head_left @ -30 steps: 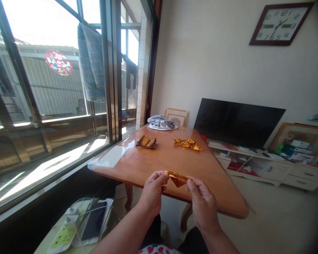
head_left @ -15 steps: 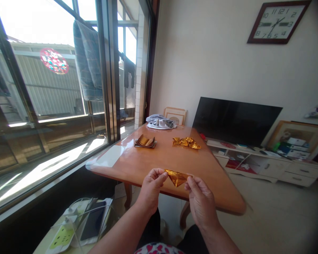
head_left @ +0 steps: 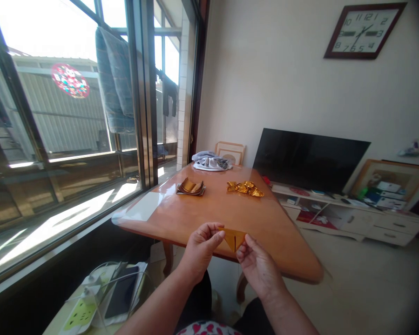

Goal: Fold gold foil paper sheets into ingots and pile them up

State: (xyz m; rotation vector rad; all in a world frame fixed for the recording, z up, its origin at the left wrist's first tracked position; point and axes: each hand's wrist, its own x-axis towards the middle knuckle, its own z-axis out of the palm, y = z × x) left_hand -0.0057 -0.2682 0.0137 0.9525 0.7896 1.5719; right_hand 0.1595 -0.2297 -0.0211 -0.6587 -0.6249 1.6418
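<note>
A seated person works a **gold foil triangle** [head_left: 234, 239] between both hands at a sunlit dining table: the piece, held in the air just off the table's near edge, has narrowed in the last moment, its wide, flat top drawn in and a dark centre crease now showing. The hands have come closer together around it, and the foil has turned from a long, shallow shape to a compact wedge, point down.

The **left hand** [head_left: 204, 249] pinches the foil's left corner between thumb and curled fingers. The **right hand** [head_left: 260, 270] has opened somewhat, its fingers angled up against the right side; whether it actually pinches the foil, I cannot tell from here.

Ahead on the **wooden table** [head_left: 209, 218] sit a **stack of folded foil pieces** [head_left: 190, 187] and, just to its right, a **loose cluster of crumpled gold foil** [head_left: 245, 187], well apart from the hands. Beyond them lies a **bundled grey cloth** [head_left: 210, 161], near the far end. Down by the window, off the table, a **smartphone** [head_left: 122, 292] rests beside a **power strip** [head_left: 80, 312] — neither within the hands' immediate reach.
</note>
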